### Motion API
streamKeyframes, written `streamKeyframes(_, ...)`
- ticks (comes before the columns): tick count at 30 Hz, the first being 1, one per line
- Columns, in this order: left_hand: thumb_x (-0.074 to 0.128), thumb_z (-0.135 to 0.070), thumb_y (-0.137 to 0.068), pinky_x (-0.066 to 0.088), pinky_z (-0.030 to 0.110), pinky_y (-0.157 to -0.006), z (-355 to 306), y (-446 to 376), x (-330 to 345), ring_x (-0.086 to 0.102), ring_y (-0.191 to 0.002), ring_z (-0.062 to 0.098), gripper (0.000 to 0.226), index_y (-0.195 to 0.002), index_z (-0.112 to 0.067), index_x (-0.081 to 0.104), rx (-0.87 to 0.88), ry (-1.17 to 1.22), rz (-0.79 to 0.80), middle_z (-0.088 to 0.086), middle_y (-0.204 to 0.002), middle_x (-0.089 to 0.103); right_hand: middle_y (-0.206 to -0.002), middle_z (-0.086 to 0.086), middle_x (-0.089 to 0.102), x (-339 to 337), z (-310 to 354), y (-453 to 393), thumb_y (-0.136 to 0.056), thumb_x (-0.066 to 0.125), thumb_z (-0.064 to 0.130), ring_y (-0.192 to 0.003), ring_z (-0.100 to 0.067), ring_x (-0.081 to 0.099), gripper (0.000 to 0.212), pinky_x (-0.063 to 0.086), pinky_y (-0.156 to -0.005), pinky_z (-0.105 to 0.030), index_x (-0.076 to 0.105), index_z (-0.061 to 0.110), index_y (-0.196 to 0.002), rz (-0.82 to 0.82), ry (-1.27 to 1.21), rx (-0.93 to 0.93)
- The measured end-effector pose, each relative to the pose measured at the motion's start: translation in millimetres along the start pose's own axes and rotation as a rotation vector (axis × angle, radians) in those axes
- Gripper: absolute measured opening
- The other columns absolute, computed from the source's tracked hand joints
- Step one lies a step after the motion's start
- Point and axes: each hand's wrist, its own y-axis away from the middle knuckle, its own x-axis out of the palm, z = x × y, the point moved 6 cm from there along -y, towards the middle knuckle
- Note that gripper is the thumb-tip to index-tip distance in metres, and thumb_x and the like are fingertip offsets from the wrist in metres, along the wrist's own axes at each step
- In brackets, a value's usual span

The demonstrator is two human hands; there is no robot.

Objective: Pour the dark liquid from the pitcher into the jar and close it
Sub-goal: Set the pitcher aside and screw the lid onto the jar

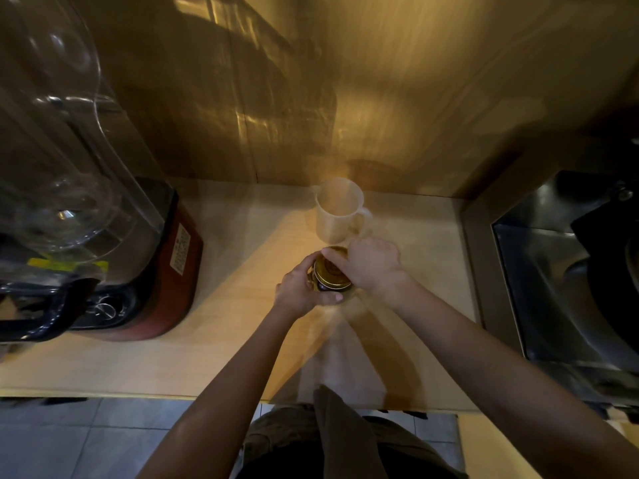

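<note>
A glass jar [320, 288] of dark liquid stands on the wooden counter [242, 340] in the middle of the view. A gold metal lid [332, 271] sits on its mouth. My left hand [304, 288] wraps around the jar's body from the left. My right hand [366, 262] grips the lid's rim from the right and above. Just behind the jar stands the translucent white plastic pitcher [337, 210], upright, handle to the right, looking empty.
A red-based blender with a clear cover [114, 236] fills the counter's left side. A steel sink [560, 271] lies to the right, with dark cookware in it. A wood-panel wall [380, 98] rises behind the pitcher. Tiled floor shows below the counter's front edge.
</note>
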Motion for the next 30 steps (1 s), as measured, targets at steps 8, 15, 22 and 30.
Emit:
streamKeyframes(8, 0.07, -0.067, -0.033, 0.04, 0.049, -0.101, -2.4, 2.4, -1.3, 0.054, -0.119, 0.024, 0.104, -0.128, -0.044, 0.037, 0.007, 0.019, -0.018, -0.006, -0.124, 0.062, -0.149, -0.006, 0.031, 9.2, 3.7, 5.3, -0.071, 0.079, 0.033, -0.134, -0.028, 0.031, 0.096, 0.037, -0.104, -0.039, 0.022, 0.021, -0.147, 0.237, -0.097, -0.381)
streamKeyframes(15, 0.07, -0.069, -0.031, 0.042, 0.049, -0.099, -1.7, 2.5, -1.5, 0.058, -0.11, 0.023, 0.105, -0.128, -0.043, 0.037, -0.003, 0.021, -0.012, -0.005, -0.122, 0.063, -0.111, -0.008, 0.062, -8.8, 1.4, -2.1, -0.074, 0.066, 0.058, -0.1, -0.028, 0.059, 0.069, 0.045, -0.073, -0.034, 0.046, 0.012, -0.121, -0.003, 0.091, -0.285)
streamKeyframes(22, 0.068, -0.069, -0.035, 0.044, 0.049, -0.096, -3.7, 4.2, -2.5, 0.059, -0.108, 0.026, 0.103, -0.129, -0.044, 0.034, 0.013, -0.026, -0.018, -0.004, -0.12, 0.063, -0.137, -0.007, 0.043, 17.3, 10.4, -2.6, -0.073, 0.078, 0.038, -0.125, -0.026, 0.041, 0.093, 0.041, -0.098, -0.037, 0.024, 0.019, -0.146, 0.158, -0.007, -0.458)
streamKeyframes(30, 0.067, -0.068, -0.038, 0.042, 0.05, -0.096, -8.1, 7.7, -3.1, 0.06, -0.107, 0.024, 0.098, -0.128, -0.043, 0.037, 0.021, -0.036, -0.069, -0.005, -0.116, 0.065, -0.131, -0.004, 0.047, 22.5, -0.7, -1.0, -0.07, 0.077, 0.042, -0.122, -0.021, 0.042, 0.082, 0.037, -0.103, -0.032, 0.038, 0.013, -0.135, 0.047, -0.225, -0.365)
